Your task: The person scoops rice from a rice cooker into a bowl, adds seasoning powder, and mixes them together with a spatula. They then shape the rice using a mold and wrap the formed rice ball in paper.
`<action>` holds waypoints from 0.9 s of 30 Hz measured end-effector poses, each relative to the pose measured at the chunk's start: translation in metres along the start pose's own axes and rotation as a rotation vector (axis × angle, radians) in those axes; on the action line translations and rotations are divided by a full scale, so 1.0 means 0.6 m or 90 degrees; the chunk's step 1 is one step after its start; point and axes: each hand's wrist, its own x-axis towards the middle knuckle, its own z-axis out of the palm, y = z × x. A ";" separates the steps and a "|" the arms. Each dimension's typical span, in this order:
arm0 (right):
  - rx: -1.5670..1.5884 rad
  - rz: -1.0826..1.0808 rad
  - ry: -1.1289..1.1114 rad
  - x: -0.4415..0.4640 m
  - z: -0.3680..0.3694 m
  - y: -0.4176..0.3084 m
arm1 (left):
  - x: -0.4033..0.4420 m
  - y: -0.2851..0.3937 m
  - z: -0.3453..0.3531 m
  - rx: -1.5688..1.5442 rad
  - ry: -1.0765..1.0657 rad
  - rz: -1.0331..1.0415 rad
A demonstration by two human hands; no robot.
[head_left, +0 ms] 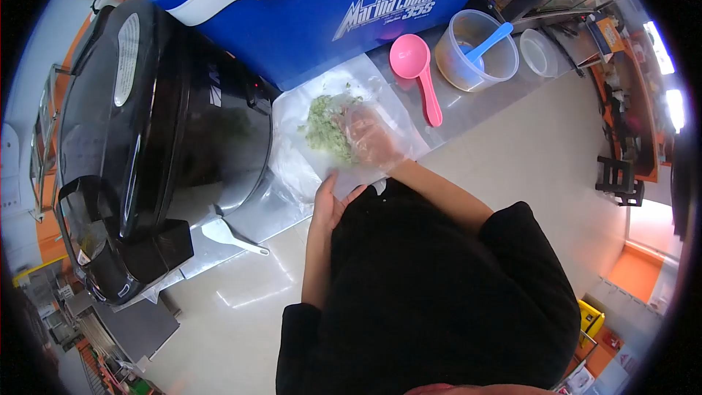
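Shredded pale-green food (327, 128) lies on a clear plastic bag or sheet (307, 164) spread on the metal counter. My right hand (374, 137) is covered by clear plastic and reaches into the green food from the right. Its fingertips are blurred and partly hidden, so their grip does not show. At the near edge of the plastic is my left hand (334, 205), thumb and fingers apart. It touches or nearly touches that edge.
A large black rice cooker (212, 124) stands left, a white rice paddle (232, 236) before it. Behind is a blue cooler box (314, 22). To the right are a pink scoop (420, 77), a plastic tub (461, 77) holding a blue spoon (488, 42), and a clear lid (539, 53).
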 end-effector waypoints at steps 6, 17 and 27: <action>0.382 0.311 -0.122 0.100 -0.190 -0.110 | 0.006 -0.008 -0.005 -0.047 -0.006 0.044; -0.130 0.097 0.035 0.057 -0.068 -0.142 | -0.006 -0.009 0.014 -0.012 -0.028 0.042; 0.302 0.341 -0.258 0.133 -0.202 -0.125 | 0.010 -0.036 -0.020 -0.003 0.057 0.146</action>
